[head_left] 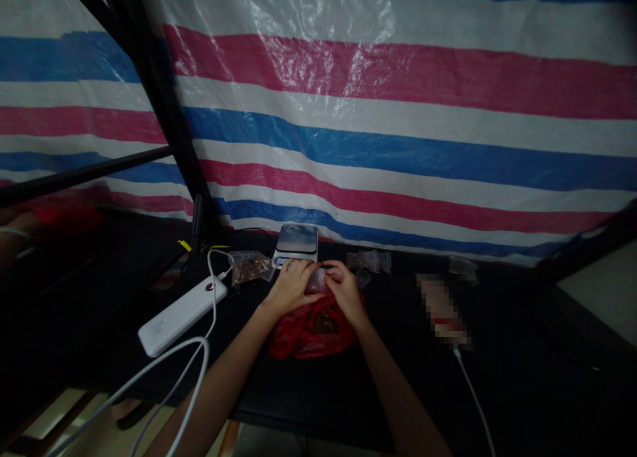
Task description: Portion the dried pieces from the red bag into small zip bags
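Between my two hands is a small clear zip bag, pinched near its top edge. My left hand grips its left side, and my right hand has thumb and finger closed on its right side. Whether anything is inside the bag is too dim to tell. Below it, an opened red plastic bag lies on the black table with a heap of small dark brown pieces in it. Just beyond my hands stands a small digital scale, its front edge partly covered by my left hand.
Filled zip bags lie left and right of the scale, another zip bag farther right. A white power bank with a cable sits left; a blurred, cabled device right. Another person's hand shows far left.
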A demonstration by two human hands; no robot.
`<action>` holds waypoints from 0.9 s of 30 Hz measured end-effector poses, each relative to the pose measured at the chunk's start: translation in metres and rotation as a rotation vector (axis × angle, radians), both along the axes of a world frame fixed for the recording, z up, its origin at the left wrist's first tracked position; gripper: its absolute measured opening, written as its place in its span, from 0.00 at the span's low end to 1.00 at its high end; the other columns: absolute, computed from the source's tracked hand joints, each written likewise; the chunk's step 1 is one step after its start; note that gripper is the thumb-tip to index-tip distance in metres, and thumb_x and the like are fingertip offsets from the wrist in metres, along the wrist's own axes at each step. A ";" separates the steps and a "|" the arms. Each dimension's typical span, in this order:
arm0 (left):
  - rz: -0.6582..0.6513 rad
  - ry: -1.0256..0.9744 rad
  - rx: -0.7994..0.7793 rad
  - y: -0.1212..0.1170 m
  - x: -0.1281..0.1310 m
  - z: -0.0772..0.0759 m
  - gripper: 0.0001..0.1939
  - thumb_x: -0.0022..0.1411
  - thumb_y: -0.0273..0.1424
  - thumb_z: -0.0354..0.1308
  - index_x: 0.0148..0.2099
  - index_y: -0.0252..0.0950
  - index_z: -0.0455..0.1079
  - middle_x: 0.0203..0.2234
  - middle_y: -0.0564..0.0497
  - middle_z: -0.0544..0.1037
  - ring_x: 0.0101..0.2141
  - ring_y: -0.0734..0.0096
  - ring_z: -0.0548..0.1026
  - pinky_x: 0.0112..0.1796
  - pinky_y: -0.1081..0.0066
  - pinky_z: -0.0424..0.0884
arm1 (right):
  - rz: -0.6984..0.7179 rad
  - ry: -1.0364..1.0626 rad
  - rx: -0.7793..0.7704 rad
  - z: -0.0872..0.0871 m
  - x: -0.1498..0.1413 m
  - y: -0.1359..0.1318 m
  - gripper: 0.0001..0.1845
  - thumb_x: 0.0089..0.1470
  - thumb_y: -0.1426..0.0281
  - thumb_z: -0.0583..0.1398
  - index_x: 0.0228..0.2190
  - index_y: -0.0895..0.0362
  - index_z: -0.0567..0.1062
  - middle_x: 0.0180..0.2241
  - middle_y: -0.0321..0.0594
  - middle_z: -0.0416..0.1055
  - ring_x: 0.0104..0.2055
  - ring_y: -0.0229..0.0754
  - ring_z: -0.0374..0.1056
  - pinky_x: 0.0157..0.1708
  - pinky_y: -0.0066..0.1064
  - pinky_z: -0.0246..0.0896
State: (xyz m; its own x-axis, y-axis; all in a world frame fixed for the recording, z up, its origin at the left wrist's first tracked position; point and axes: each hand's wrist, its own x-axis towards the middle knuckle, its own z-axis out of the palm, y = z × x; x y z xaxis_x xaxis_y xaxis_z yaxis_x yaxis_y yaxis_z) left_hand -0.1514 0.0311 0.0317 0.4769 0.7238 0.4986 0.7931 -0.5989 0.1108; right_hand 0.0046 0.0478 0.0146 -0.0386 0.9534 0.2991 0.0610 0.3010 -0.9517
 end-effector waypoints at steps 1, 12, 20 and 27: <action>0.003 0.009 0.018 0.000 -0.001 0.000 0.31 0.52 0.47 0.53 0.54 0.34 0.59 0.44 0.43 0.68 0.45 0.58 0.65 0.50 0.57 0.52 | -0.001 0.010 0.002 0.000 0.000 0.000 0.14 0.41 0.74 0.58 0.35 0.57 0.69 0.23 0.34 0.70 0.26 0.36 0.68 0.28 0.27 0.63; -0.040 -0.097 0.059 -0.003 0.001 -0.001 0.26 0.56 0.44 0.52 0.52 0.35 0.59 0.41 0.46 0.71 0.44 0.64 0.65 0.49 0.62 0.53 | 0.024 -0.069 0.020 0.008 0.003 -0.002 0.16 0.42 0.72 0.58 0.37 0.56 0.65 0.23 0.33 0.68 0.25 0.36 0.67 0.27 0.27 0.62; 0.004 -0.175 -0.032 0.005 -0.002 0.008 0.22 0.55 0.45 0.52 0.49 0.39 0.62 0.42 0.49 0.70 0.44 0.64 0.65 0.48 0.63 0.55 | -0.101 -0.221 0.112 0.015 0.016 0.001 0.13 0.46 0.71 0.56 0.37 0.56 0.67 0.25 0.35 0.69 0.23 0.36 0.67 0.26 0.28 0.62; -0.063 -0.110 -0.007 0.010 0.009 0.006 0.38 0.49 0.51 0.54 0.58 0.35 0.52 0.48 0.45 0.67 0.50 0.62 0.62 0.55 0.58 0.43 | -0.074 -0.134 0.077 0.013 0.019 0.005 0.09 0.45 0.70 0.57 0.32 0.57 0.67 0.24 0.35 0.69 0.21 0.36 0.66 0.23 0.27 0.61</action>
State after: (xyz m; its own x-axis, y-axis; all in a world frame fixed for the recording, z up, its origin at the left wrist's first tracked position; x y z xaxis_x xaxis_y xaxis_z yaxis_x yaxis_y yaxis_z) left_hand -0.1427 0.0414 0.0380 0.4645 0.6976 0.5456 0.7368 -0.6462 0.1989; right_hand 0.0240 0.0528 0.0277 -0.0137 0.9297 0.3681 0.2109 0.3625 -0.9078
